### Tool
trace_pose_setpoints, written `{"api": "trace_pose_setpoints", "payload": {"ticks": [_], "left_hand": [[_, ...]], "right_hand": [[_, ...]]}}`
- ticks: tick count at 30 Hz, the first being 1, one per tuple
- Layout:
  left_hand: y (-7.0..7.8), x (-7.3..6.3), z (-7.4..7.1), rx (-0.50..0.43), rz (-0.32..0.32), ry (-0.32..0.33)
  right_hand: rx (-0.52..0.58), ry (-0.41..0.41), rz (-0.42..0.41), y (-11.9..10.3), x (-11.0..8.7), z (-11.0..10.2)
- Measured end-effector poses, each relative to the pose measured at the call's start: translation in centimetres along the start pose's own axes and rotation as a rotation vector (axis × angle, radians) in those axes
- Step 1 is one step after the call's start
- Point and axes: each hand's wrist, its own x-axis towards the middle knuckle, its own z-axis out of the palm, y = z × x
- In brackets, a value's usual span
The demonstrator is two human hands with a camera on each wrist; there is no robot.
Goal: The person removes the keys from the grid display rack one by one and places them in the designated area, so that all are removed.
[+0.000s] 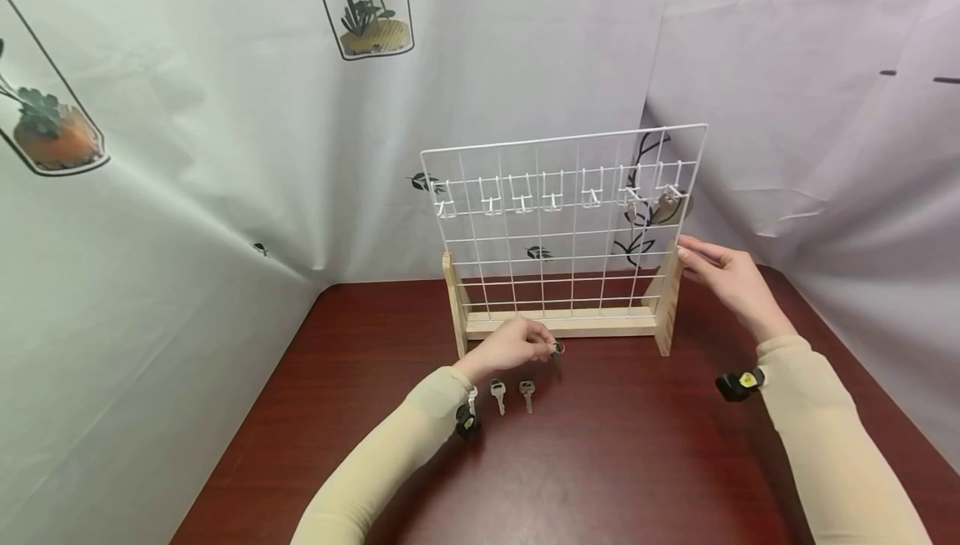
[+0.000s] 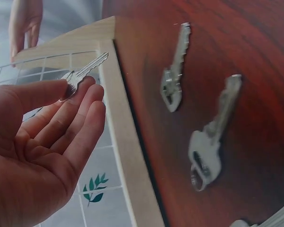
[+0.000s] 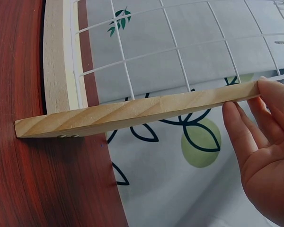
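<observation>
Dark red wood-grain table (image 1: 622, 453), glossy. White cloth (image 1: 525, 87), creased, hangs behind table and along its left and right sides. Leafy jar print (image 1: 377, 35) above table's back-left corner; orange plant print (image 1: 60, 141) left of table, higher up.

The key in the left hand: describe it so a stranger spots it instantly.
On the red table stands a white wire rack. Before its wooden base, the left hand pinches the key. It alone is held; neighbouring keys lie on the table.
</observation>
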Motion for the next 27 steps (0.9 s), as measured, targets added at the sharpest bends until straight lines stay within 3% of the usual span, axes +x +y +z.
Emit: {"api": "trace_pose_setpoints", "payload": {"ticks": [13, 27], "left_hand": [[-0.9, -0.3, 1.1, 0.035, -0.033, -0.046], [-1.4, -0.5, 1.8, 0.152, -0.023, -0.063]], "right_hand": [[0.037, -0.008, -0.003, 0.0, 0.0, 0.0], [0.039, -0.003, -0.010, -0.2, -0.1, 0.0]]}}
